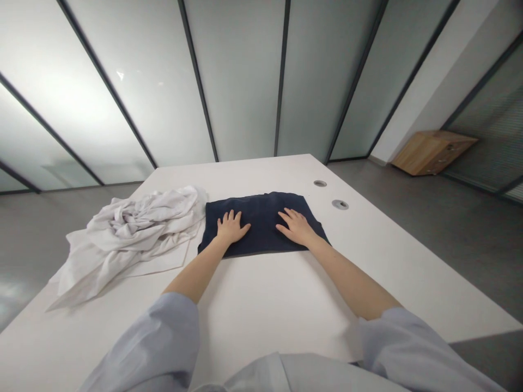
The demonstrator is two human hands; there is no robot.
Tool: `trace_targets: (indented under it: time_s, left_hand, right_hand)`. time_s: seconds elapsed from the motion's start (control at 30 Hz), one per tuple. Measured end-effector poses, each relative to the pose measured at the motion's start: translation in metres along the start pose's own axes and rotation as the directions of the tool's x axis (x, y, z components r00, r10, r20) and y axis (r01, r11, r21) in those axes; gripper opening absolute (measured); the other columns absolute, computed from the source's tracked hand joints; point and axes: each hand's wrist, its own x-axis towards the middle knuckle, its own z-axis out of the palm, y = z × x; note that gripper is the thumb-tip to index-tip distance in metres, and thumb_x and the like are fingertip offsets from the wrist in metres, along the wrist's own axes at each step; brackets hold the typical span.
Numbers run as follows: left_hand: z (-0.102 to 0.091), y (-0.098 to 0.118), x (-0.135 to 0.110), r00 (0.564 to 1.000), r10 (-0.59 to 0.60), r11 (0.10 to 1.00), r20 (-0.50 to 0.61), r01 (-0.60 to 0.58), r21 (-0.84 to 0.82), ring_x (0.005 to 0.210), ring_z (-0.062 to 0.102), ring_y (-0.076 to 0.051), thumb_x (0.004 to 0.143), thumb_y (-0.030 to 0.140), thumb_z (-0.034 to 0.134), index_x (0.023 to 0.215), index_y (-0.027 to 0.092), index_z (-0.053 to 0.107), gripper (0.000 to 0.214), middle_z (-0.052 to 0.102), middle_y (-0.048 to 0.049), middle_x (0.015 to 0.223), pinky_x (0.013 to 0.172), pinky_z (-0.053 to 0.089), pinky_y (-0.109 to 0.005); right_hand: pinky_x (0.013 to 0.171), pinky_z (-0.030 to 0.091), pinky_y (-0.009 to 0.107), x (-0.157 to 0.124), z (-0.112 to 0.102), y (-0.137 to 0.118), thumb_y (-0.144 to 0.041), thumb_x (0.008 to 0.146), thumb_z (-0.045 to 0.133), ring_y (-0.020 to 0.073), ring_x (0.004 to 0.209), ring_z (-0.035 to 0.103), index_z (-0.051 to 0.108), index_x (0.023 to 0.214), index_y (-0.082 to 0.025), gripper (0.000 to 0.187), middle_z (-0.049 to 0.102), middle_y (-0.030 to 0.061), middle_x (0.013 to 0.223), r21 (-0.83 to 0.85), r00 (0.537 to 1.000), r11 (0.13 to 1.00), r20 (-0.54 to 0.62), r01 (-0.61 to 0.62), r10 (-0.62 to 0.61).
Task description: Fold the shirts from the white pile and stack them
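A dark navy piece of folded cloth [261, 231] lies flat on the white table [261, 305], roughly a rectangle with its long side across my view. On its left half rests my left hand [232, 227], palm down with the fingers spread. My right hand [297, 227] lies on the right half in the same way, fingers apart and flat. Neither hand grips the cloth. Which kind of garment or fabric it is, I cannot tell. Just left of it sits a crumpled heap of white cloth [143, 228], partly over the table's left edge.
Two round grommets [340, 204] are set in the table's right side. Frosted glass panels [239, 81] with dark frames stand behind the table. A wooden cabinet [429, 152] is on the grey floor at the back right.
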Motion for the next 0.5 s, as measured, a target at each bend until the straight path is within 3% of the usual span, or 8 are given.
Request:
trace_targets:
  time_s: [0.13,0.5]
  left_hand:
    - [0.014,-0.002,-0.008,0.998,-0.051,0.999,0.023,0.051,-0.018,0.142,0.023,-0.037,0.085,0.066,0.038,0.145,0.024,0.037,0.073,0.030,-0.0134,0.154,0.112,0.019,-0.057]
    - [0.007,-0.031,-0.003,0.979,-0.195,0.980,0.062,0.196,-0.010,0.144,0.018,-0.036,0.084,0.070,0.032,0.147,0.021,0.037,0.080,0.024,-0.0123,0.157,0.114,0.015,-0.054]
  right_hand:
    - [0.112,0.019,0.053,0.000,0.008,-0.003,-0.064,0.092,0.029,0.0345,0.141,0.024,0.034,0.149,-0.020,0.072,0.028,0.0147,0.155,-0.047,0.987,0.997,0.144,-0.069,0.075]
    - [0.114,0.018,0.050,0.001,0.006,0.001,-0.065,0.092,0.026,0.0313,0.142,0.023,0.032,0.149,-0.025,0.069,0.027,0.0107,0.156,-0.052,0.984,0.995,0.154,-0.080,0.087]
